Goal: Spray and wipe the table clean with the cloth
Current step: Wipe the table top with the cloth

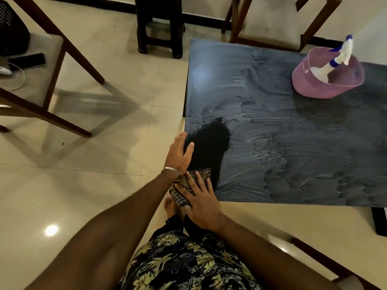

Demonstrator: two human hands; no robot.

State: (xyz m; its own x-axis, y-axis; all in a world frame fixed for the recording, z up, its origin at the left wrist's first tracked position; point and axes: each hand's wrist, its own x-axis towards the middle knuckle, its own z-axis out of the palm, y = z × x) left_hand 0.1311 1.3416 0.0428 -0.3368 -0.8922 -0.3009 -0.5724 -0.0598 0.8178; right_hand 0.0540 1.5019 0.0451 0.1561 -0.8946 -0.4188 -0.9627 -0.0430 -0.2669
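- The right hand (pixel 202 203) lies flat with fingers spread, pressing the one cloth (pixel 189 186) down at the near left corner of the desk (pixel 293 147).
- The left hand (pixel 180 153) is open too, fingers straight and close together, resting on the desk's left edge just beyond the cloth; one metal bangle (pixel 172 169) circles its wrist.
- The cloth is checked and crumpled, partly hanging off the corner, touching both the right hand and the left wrist.
- The desk top is dark and covered with pale smeared streaks; one dark clean patch (pixel 209 143) runs from the cloth away along the left edge.
- One pink tub (pixel 314 88) sits at the far right of the desk, well apart from the hands.
- In the tub: one spray bottle (pixel 333 63), white with blue parts, leaning with its head sticking out over the rim.
- Around the desk on the tiled floor (pixel 104 174): two wooden chairs, one far left (pixel 52 49) and one beyond the desk (pixel 272 19), plus one dark stool (pixel 160 26).
- One phone (pixel 28 60) lies on the left chair's seat.
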